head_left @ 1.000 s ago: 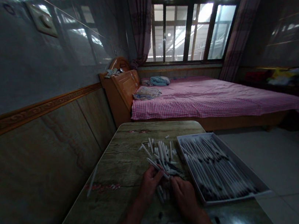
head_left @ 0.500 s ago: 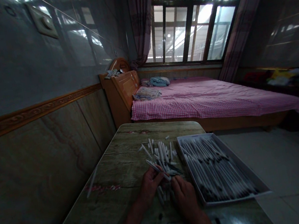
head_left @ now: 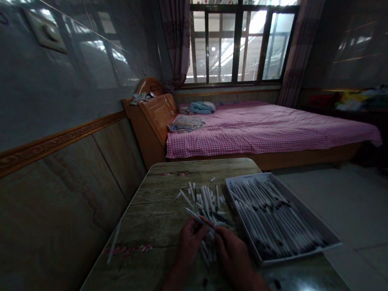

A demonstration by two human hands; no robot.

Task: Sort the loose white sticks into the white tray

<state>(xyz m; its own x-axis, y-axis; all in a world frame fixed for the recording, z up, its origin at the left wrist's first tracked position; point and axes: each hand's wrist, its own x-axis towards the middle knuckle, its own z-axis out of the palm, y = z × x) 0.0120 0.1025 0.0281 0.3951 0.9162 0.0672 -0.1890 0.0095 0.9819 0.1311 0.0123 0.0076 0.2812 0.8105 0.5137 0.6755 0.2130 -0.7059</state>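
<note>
Near the table's middle, my left hand (head_left: 189, 240) is closed with thumb and fingers around a slim white pen-like tube (head_left: 195, 215), which slants up to the left. My right hand (head_left: 233, 253) is closed at the tube's lower end, its fingertips close against those of my left hand. Whether it grips the tube or a small part there is hard to see. Just beyond both hands lies a loose pile of short white tubes (head_left: 206, 199) with a dark slim piece (head_left: 221, 218) at its right side. More white tubes (head_left: 205, 254) lie partly hidden between my wrists.
A shallow white box (head_left: 324, 228) of long thin white sticks with dark ends stands right of my hands. One clear strip (head_left: 114, 241) lies by the table's (head_left: 143, 220) left edge. Small black pieces (head_left: 277, 284) lie near me. A bed (head_left: 249, 128) stands beyond.
My right hand has moved up and in against the tube's lower end, closer to my left hand. My left hand keeps hold of the tube. The view has shifted slightly.
</note>
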